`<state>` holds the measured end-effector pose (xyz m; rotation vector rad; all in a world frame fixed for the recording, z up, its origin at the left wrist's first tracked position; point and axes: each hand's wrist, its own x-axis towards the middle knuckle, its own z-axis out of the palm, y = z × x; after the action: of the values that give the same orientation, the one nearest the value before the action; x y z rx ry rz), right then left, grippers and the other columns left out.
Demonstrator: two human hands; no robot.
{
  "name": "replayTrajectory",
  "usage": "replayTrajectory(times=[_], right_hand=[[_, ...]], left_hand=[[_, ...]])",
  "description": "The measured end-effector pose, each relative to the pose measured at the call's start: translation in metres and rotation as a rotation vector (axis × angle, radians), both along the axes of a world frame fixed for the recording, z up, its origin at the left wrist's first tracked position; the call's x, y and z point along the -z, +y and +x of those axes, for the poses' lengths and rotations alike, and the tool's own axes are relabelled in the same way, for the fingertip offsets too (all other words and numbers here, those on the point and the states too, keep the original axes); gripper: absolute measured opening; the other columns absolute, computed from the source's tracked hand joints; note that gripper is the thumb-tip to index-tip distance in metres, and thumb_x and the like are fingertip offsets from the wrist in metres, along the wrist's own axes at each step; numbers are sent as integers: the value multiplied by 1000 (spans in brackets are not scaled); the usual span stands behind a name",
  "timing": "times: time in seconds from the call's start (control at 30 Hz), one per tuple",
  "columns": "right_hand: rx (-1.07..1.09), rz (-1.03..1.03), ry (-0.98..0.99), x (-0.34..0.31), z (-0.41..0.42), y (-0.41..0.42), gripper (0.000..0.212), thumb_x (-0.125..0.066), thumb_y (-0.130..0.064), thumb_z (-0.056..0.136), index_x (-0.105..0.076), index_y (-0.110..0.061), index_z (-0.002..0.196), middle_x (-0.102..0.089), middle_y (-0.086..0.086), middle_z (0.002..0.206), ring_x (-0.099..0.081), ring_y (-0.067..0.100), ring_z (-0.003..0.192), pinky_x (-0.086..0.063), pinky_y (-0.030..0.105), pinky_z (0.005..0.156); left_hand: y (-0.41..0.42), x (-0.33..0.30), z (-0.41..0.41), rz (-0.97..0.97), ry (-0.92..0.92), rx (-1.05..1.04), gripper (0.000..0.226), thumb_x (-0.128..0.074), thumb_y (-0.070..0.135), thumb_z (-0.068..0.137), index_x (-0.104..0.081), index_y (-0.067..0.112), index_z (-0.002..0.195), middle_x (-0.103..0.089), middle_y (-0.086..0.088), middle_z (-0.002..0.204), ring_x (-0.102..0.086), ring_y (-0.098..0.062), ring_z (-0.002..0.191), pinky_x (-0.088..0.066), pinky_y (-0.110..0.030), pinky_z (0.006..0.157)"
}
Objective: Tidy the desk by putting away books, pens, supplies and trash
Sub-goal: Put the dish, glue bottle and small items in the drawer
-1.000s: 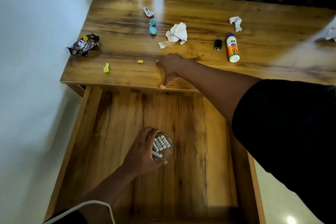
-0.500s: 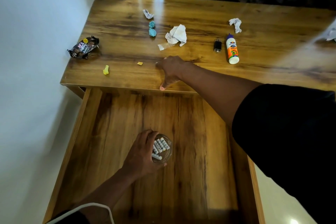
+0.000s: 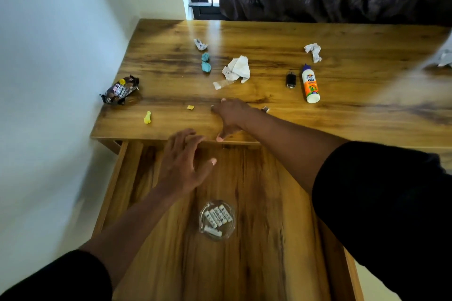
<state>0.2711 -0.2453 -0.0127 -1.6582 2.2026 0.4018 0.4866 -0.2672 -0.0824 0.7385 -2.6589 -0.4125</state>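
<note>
Where the open drawer [image 3: 256, 239] reaches nearest, a glass dish [image 3: 217, 220] holds white tubes, their print unreadable. The left hand [image 3: 182, 166] hovers above the drawer, grip slack and empty; the right hand [image 3: 230, 117] lies flat on the table [image 3: 342, 117] edge. Farther back, a glue bottle [image 3: 310, 83] lies cap pointing away, label illegible, beside crumpled tissue [image 3: 236, 69].

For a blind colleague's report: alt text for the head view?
Over an open drawer holding a glass dish of batteries, the open left hand hovers; the right hand rests on a wooden desk littered with crumpled tissue, a glue bottle and wrappers.
</note>
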Motion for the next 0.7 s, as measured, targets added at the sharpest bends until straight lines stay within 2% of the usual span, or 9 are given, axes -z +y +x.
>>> replayTrajectory(times=[0.1, 0.23, 0.33, 0.37, 0.43, 0.5, 0.57, 0.63, 0.7], right_hand=[[20, -16, -26, 7, 0, -2, 104, -85, -59, 71, -35, -22, 155, -36, 9, 161, -30, 31, 150, -36, 48, 117], [51, -58, -59, 9, -4, 1, 101, -88, -54, 69, -39, -23, 152, -33, 11, 162, -34, 33, 148, -39, 50, 115], [53, -41, -51, 11, -3, 3, 100, -85, -54, 72, -37, -21, 153, -25, 14, 166, -31, 35, 150, -38, 52, 115], [46, -46, -50, 13, -2, 5, 93, -84, -53, 75, -40, -21, 151, -28, 15, 164, -34, 35, 148, -40, 53, 114], [49, -128, -86, 13, -5, 12, 68, -78, -44, 84, -51, -21, 142, -46, 12, 154, -48, 32, 138, -46, 49, 107], [109, -264, -176, 9, -12, 25, 53, -71, -34, 91, -56, -23, 140, -55, 6, 145, -53, 28, 131, -50, 45, 103], [179, -394, -182, 4, -24, 40, 43, -66, -34, 94, -59, -26, 136, -59, 4, 140, -55, 25, 127, -52, 43, 99], [222, -509, -61, 0, -43, 55, 29, -60, -35, 95, -66, -26, 123, -64, 2, 122, -59, 25, 114, -55, 42, 89], [322, -574, 74, -1, -71, 69, 21, -59, -29, 93, -69, -23, 110, -66, 2, 112, -59, 26, 109, -55, 41, 86]], left_hand=[[-26, -19, -30, -25, -84, -62, 64, -68, 58, 85, -53, 24, 137, -38, -6, 151, -35, -28, 140, -39, -49, 111], [-52, -40, -69, 80, -421, -102, 95, -70, 71, 76, -37, 25, 152, -28, -7, 163, -24, -30, 150, -29, -45, 119], [-65, -51, -83, 154, -608, -87, 115, -70, 85, 56, -41, 25, 149, -39, -9, 159, -29, -30, 149, -31, -42, 118], [-70, -51, -85, 163, -634, -94, 118, -67, 89, 48, -44, 26, 145, -46, -7, 154, -34, -29, 146, -34, -42, 116], [-77, -48, -91, 138, -647, -87, 117, -60, 92, 39, -51, 28, 136, -56, -3, 143, -45, -27, 138, -41, -43, 110], [-79, -48, -97, 141, -638, -81, 113, -63, 90, 42, -52, 29, 136, -57, 0, 142, -47, -26, 134, -44, -43, 107], [-74, -52, -101, 156, -631, -94, 106, -76, 80, 53, -49, 27, 141, -51, -4, 148, -45, -28, 137, -44, -42, 108], [-68, -54, -101, 170, -605, -111, 101, -84, 69, 60, -47, 25, 143, -41, -9, 155, -40, -31, 142, -43, -43, 110], [-65, -54, -97, 194, -563, -108, 95, -87, 62, 64, -48, 24, 142, -22, -13, 164, -34, -34, 146, -42, -46, 112]])
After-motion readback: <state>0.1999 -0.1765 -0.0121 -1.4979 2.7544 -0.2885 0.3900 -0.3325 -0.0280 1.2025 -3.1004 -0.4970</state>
